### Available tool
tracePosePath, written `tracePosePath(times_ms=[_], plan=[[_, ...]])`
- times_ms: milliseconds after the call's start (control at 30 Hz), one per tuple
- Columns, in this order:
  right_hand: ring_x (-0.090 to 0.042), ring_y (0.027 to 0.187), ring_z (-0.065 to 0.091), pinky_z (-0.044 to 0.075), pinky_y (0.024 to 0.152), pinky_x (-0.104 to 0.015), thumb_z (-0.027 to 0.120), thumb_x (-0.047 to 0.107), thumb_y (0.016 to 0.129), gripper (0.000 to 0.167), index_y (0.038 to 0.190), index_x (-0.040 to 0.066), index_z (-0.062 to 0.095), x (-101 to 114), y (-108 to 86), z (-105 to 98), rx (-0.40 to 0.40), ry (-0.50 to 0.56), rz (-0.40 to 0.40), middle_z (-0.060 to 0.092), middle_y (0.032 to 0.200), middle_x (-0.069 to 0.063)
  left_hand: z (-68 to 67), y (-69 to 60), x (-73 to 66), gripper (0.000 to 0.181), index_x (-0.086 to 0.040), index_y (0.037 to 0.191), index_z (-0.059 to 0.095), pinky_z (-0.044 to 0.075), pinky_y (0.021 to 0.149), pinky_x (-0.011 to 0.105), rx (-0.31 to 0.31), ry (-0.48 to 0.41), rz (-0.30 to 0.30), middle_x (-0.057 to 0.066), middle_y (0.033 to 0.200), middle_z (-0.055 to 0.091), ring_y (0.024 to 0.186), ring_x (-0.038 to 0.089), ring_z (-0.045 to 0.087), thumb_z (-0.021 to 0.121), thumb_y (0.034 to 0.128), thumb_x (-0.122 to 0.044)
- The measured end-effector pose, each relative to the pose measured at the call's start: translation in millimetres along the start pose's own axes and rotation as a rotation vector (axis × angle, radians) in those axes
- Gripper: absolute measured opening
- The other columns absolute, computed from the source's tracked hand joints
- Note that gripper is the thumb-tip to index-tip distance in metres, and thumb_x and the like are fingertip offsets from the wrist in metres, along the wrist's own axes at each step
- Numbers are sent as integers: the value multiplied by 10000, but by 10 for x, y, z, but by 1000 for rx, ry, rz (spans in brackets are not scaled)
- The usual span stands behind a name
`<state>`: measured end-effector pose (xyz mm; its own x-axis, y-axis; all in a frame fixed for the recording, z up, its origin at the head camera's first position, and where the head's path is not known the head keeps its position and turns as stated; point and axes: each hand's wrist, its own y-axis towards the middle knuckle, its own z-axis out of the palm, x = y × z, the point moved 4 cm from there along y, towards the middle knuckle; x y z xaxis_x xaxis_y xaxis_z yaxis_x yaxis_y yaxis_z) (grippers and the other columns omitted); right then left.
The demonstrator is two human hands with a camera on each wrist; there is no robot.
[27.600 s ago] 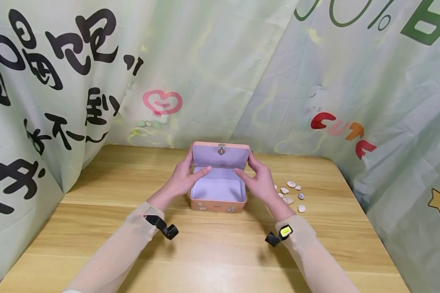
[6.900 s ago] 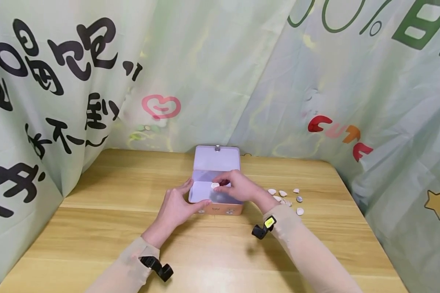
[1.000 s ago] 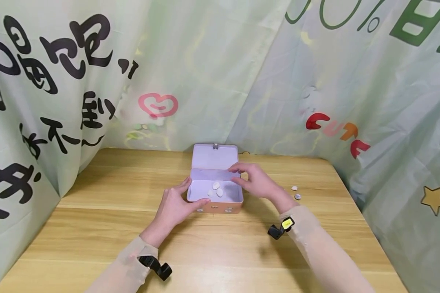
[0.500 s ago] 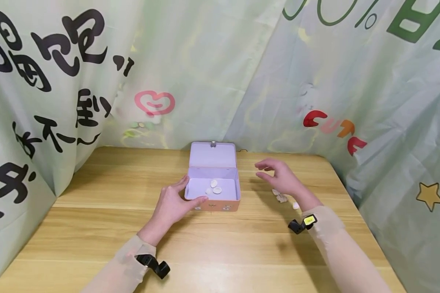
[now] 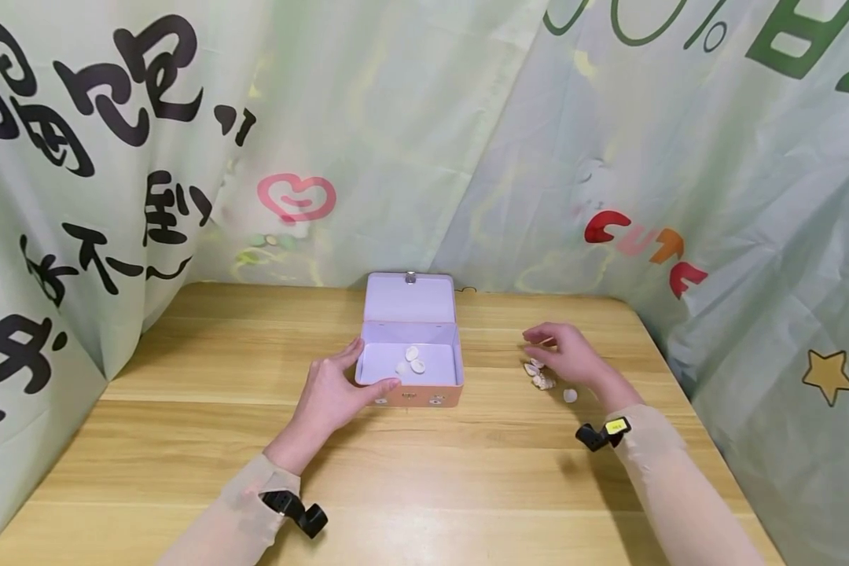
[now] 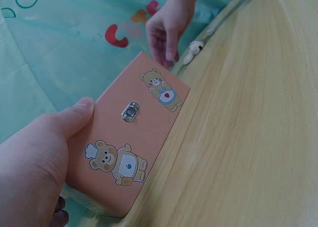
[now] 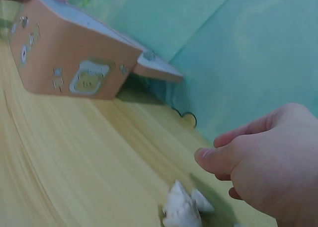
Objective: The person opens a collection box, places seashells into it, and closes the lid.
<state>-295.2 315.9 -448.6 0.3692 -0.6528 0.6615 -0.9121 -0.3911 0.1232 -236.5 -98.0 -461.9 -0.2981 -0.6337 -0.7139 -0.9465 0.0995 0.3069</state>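
Note:
A tin box (image 5: 409, 376), orange outside and lilac inside, stands with its lid (image 5: 410, 297) raised. Several white seashells (image 5: 412, 354) lie on its floor. My left hand (image 5: 328, 391) grips the box's left front corner, thumb on the front face and fingers along the side. In the left wrist view the front shows printed bears and a metal clasp (image 6: 130, 112). To the right, my right hand (image 5: 571, 355) hovers over loose shells (image 5: 542, 381), fingers loosely bent; in the right wrist view no shell shows between thumb and fingers. A conch-like shell (image 7: 181, 208) sits just below that hand.
A round white shell (image 5: 570, 395) lies on the wooden table (image 5: 424, 487) near my right wrist. Behind the table hangs a printed curtain (image 5: 368, 141), which also runs along both sides. The raised lid stands close to it.
Over the last second my right hand has left the box and moved right to the loose shells. Compared with earlier, shells now lie inside the box. My left hand keeps its grip.

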Motion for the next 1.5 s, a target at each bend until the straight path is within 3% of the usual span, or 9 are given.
tracePosePath(times_ms=[233,467,667,767,867,1000,1100,1333,1500], plan=[[-387,1096,669,533,956,-577,712,19,1010,276,1263,-89,692,-146,-112,-32,22,-7,41,720,1160,-194,-5,1,-8,1083,50,1449,575,533,993,470,-10,-13,10,177,1471,560,1352,394,534,861,739,-717],[-404,1119,674,533,981,-568,691,-65,993,267,1258,-95,680,-180,-173,-42,66,-8,35,706,1166,-186,-16,8,-18,1081,56,1444,575,550,868,421,-10,-16,10,178,1471,557,1234,433,627,867,738,-709],[-374,1095,665,539,966,-550,701,-101,968,292,1260,-95,683,-165,-167,-33,102,-18,15,681,1153,-171,-19,13,-25,1081,52,1441,578,543,925,431,-10,-14,7,168,1474,556,1226,447,635,866,734,-714],[-301,1023,650,551,911,-495,718,-91,960,293,1253,-82,698,-178,-148,-27,115,-63,15,670,1107,-127,-12,15,-25,1087,51,1442,578,542,856,398,-8,-11,11,168,1476,554,1137,433,681,856,735,-726],[-235,946,608,534,831,-415,723,-77,963,279,1242,-71,710,-209,-131,-23,128,-99,29,654,1059,-93,-3,17,-22,1089,51,1443,577,539,691,370,-3,-13,7,170,1477,553,920,356,727,851,736,-730],[-207,902,575,507,771,-349,712,-78,970,239,1208,-61,717,-234,-119,-21,134,-104,31,637,1030,-82,2,21,-23,1082,54,1450,568,419,500,357,9,-19,-3,175,1489,543,605,169,543,860,743,-711],[-214,918,600,524,790,-365,717,-61,974,212,1186,-54,709,-216,-114,-35,125,-94,29,637,1033,-84,0,22,-29,1075,54,1450,568,420,503,342,11,-14,-5,170,1491,544,636,158,571,869,744,-699],[-361,1097,672,521,943,-560,706,39,1018,291,1282,-73,660,-57,-60,-99,96,-72,56,721,1120,-125,7,17,-22,1097,51,1450,567,451,529,364,4,-16,3,183,1482,543,664,179,619,844,739,-736],[-358,1119,671,512,966,-572,690,69,1036,341,1345,-66,644,140,5,-112,86,-52,38,730,1179,-163,0,6,-20,1100,55,1444,573,473,554,367,0,-16,2,179,1479,547,730,236,666,847,734,-739]])
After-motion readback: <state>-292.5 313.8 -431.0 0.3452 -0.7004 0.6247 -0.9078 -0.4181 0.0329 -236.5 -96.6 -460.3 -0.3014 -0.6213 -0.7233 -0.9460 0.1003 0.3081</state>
